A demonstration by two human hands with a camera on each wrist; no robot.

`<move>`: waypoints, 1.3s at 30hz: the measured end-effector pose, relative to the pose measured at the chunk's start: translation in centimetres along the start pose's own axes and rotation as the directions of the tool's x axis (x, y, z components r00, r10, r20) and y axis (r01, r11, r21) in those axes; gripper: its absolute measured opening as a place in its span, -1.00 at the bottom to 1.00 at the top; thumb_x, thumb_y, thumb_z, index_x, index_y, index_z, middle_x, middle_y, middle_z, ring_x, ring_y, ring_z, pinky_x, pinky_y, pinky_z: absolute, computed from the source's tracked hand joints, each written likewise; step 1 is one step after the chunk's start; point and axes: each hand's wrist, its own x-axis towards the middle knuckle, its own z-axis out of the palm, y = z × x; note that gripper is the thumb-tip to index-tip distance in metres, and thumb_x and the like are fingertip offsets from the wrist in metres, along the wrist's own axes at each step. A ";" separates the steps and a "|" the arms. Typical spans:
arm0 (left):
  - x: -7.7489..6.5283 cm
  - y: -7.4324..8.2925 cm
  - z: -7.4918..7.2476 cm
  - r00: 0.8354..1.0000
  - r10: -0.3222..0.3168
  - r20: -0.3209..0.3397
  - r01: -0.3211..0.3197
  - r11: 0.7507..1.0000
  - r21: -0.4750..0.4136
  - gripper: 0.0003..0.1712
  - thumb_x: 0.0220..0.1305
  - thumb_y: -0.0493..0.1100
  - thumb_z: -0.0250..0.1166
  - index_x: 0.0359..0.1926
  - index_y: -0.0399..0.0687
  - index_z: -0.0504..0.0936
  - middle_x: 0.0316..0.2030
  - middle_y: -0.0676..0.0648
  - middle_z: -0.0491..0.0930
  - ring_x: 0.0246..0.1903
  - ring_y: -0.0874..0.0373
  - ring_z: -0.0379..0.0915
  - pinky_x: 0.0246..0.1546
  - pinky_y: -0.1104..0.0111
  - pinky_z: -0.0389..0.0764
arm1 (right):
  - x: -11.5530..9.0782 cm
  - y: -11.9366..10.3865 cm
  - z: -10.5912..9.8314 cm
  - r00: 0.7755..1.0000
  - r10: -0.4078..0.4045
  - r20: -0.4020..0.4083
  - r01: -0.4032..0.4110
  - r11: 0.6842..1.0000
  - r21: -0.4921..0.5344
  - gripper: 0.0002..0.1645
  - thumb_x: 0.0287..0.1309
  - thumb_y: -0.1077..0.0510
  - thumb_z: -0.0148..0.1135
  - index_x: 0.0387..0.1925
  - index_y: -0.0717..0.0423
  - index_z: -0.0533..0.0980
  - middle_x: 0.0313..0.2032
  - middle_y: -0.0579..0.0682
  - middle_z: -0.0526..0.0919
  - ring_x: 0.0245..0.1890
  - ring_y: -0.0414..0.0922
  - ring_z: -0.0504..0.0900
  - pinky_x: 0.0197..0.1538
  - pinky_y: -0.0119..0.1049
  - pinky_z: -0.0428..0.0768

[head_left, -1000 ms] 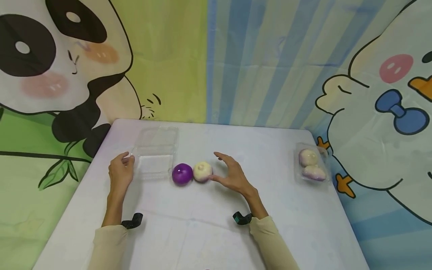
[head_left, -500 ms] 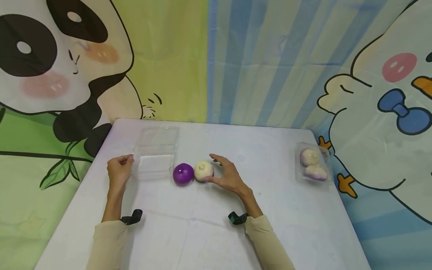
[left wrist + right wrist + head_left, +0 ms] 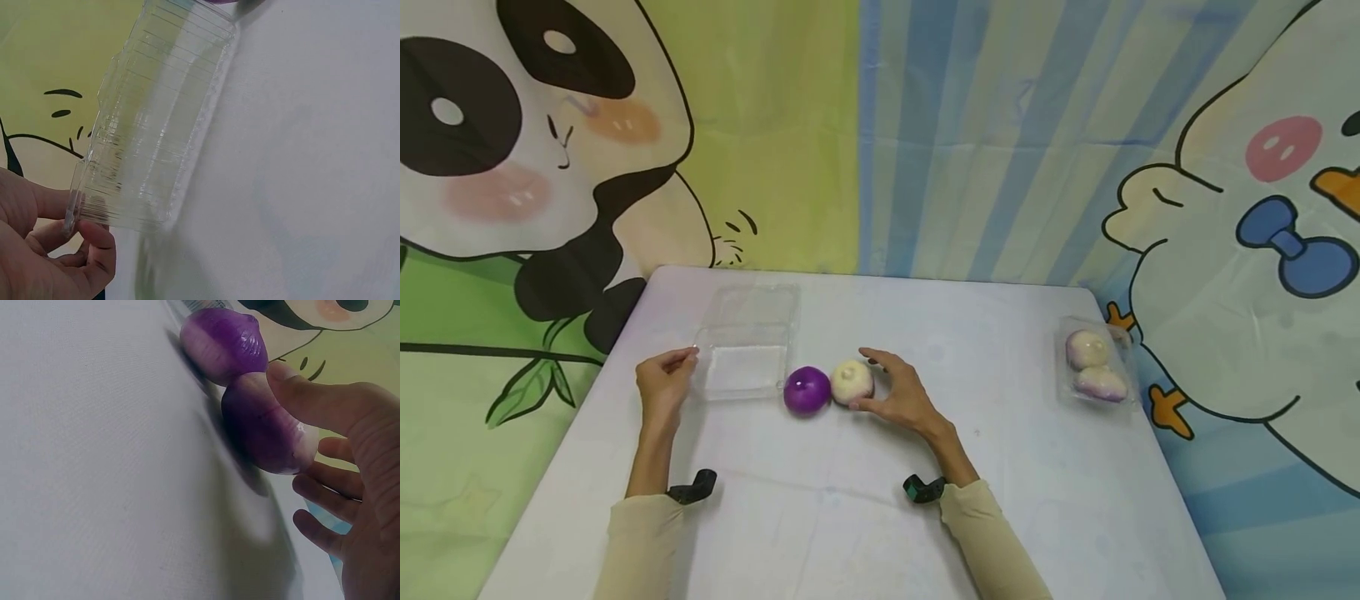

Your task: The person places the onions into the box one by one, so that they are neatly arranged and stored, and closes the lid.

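Observation:
My left hand [image 3: 662,385] pinches the left rim of a clear plastic clamshell box [image 3: 747,373], which lies with its lid folded back. In the left wrist view thumb and fingers [image 3: 97,240] hold the box's edge. A purple onion [image 3: 807,391] sits beside the box's right front corner. Touching it on the right is a paler onion [image 3: 852,382], cream on top and purple lower down. Around this paler onion's right side my right hand [image 3: 904,395] curves, thumb in front and fingers spread behind. The right wrist view shows the thumb [image 3: 312,400] overlapping the onion; firm contact cannot be told.
A second clear box [image 3: 1093,362] with two pale purple onions inside stands near the right edge of the white table [image 3: 820,517]. A cartoon-printed curtain [image 3: 940,142] hangs behind and at both sides.
My right hand has moved slightly left, bringing thumb and fingers closer about the paler onion. The left hand stays at the box's edge, its fingers drawn a little lower. The onions stay put.

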 end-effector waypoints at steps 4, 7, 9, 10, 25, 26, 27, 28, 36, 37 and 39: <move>0.0 -0.2 -0.2 0.999 -0.034 0.013 0.034 0.999 -0.006 -0.61 0.62 -0.17 0.24 0.29 -0.24 0.73 -0.23 0.17 0.61 -0.23 0.30 0.40 -0.44 0.60 0.50 | -0.1 0.1 0.2 1.000 0.004 -0.001 -0.004 1.000 0.002 0.16 -0.02 -0.01 0.81 0.57 0.12 0.42 0.48 0.07 0.58 0.43 0.07 0.60 0.50 0.07 0.57; -0.1 -0.5 -0.4 0.998 -0.048 0.028 0.049 0.999 -0.018 -0.60 0.62 -0.15 0.26 0.30 -0.24 0.73 -0.30 0.22 0.58 -0.29 0.31 0.40 -0.48 0.58 0.50 | -0.2 0.3 0.4 1.000 -0.011 -0.010 0.011 1.000 -0.005 0.16 -0.04 0.00 0.82 0.56 0.11 0.43 0.47 0.09 0.59 0.42 0.07 0.61 0.48 0.07 0.59; -0.1 -0.6 -0.6 0.998 -0.051 0.038 0.052 0.998 -0.026 -0.61 0.62 -0.15 0.27 0.30 -0.24 0.73 -0.33 0.23 0.57 -0.33 0.32 0.40 -0.51 0.57 0.50 | -0.3 0.3 0.6 0.999 -0.033 -0.020 0.033 0.999 -0.004 0.16 -0.06 0.03 0.83 0.54 0.17 0.44 0.45 0.15 0.61 0.40 0.11 0.63 0.44 0.11 0.61; -0.1 -0.6 -0.6 0.998 -0.051 0.041 0.053 0.998 -0.027 -0.61 0.62 -0.15 0.27 0.30 -0.24 0.73 -0.34 0.24 0.57 -0.35 0.33 0.40 -0.52 0.56 0.50 | -0.3 0.3 0.6 0.999 -0.047 -0.026 0.047 0.999 -0.003 0.16 -0.07 0.04 0.83 0.54 0.18 0.44 0.44 0.18 0.61 0.39 0.14 0.64 0.42 0.13 0.63; -0.2 -0.2 -0.9 0.998 -0.036 0.045 0.038 0.999 -0.027 -0.63 0.61 -0.19 0.27 0.28 -0.26 0.73 -0.38 0.25 0.56 -0.38 0.31 0.42 -0.49 0.56 0.54 | -0.2 0.2 0.5 0.997 -0.073 -0.016 0.074 0.997 0.025 0.11 -0.04 0.11 0.81 0.51 0.24 0.45 0.38 0.25 0.65 0.32 0.11 0.68 0.39 0.13 0.65; -0.3 -0.2 -0.9 0.998 -0.037 0.045 0.038 0.999 -0.027 -0.62 0.62 -0.18 0.27 0.29 -0.26 0.73 -0.38 0.25 0.57 -0.37 0.31 0.42 -0.49 0.56 0.54 | -0.2 0.2 0.5 0.997 -0.075 -0.016 0.076 0.997 0.022 0.11 -0.04 0.10 0.81 0.51 0.23 0.45 0.38 0.24 0.65 0.32 0.11 0.68 0.39 0.13 0.65; -0.3 -0.1 -0.9 0.998 -0.036 0.045 0.038 0.999 -0.028 -0.63 0.61 -0.19 0.27 0.29 -0.26 0.73 -0.38 0.26 0.57 -0.38 0.31 0.42 -0.49 0.56 0.53 | -0.2 0.2 0.5 0.997 -0.075 -0.015 0.076 0.997 0.020 0.11 -0.04 0.10 0.82 0.51 0.22 0.45 0.38 0.23 0.65 0.32 0.10 0.67 0.39 0.12 0.65; -0.2 -0.1 -0.8 0.998 -0.036 0.045 0.037 0.999 -0.031 -0.63 0.61 -0.19 0.27 0.29 -0.26 0.73 -0.38 0.26 0.57 -0.38 0.31 0.43 -0.49 0.56 0.53 | -0.1 0.2 0.6 0.997 -0.077 -0.015 0.078 0.997 0.017 0.10 -0.04 0.10 0.82 0.51 0.22 0.46 0.38 0.23 0.66 0.33 0.10 0.67 0.39 0.12 0.66; 0.0 -0.1 -0.7 0.998 -0.032 0.054 0.036 0.997 -0.074 -0.62 0.58 -0.22 0.30 0.28 -0.30 0.72 -0.41 0.25 0.60 -0.43 0.32 0.44 -0.53 0.54 0.52 | 0.0 0.0 0.6 0.998 -0.061 -0.022 0.061 0.998 -0.016 0.05 -0.04 0.11 0.82 0.48 0.16 0.50 0.36 0.13 0.68 0.39 0.08 0.64 0.38 0.06 0.67; 0.1 -0.1 -0.7 0.998 -0.029 0.055 0.033 0.997 -0.074 -0.62 0.58 -0.22 0.30 0.28 -0.30 0.72 -0.41 0.25 0.60 -0.43 0.32 0.44 -0.54 0.54 0.52 | 0.0 0.0 0.6 0.998 -0.059 -0.023 0.058 0.998 -0.021 0.04 -0.04 0.10 0.81 0.47 0.15 0.51 0.37 0.13 0.68 0.40 0.08 0.64 0.37 0.06 0.68; 0.1 0.0 -0.6 0.998 -0.028 0.054 0.031 0.997 -0.072 -0.62 0.59 -0.22 0.29 0.28 -0.30 0.72 -0.42 0.25 0.59 -0.43 0.32 0.44 -0.54 0.55 0.51 | 0.0 0.1 0.6 0.998 -0.055 -0.024 0.054 0.998 -0.028 0.00 -0.02 0.10 0.81 0.45 0.14 0.53 0.36 0.12 0.68 0.39 0.08 0.64 0.36 0.05 0.68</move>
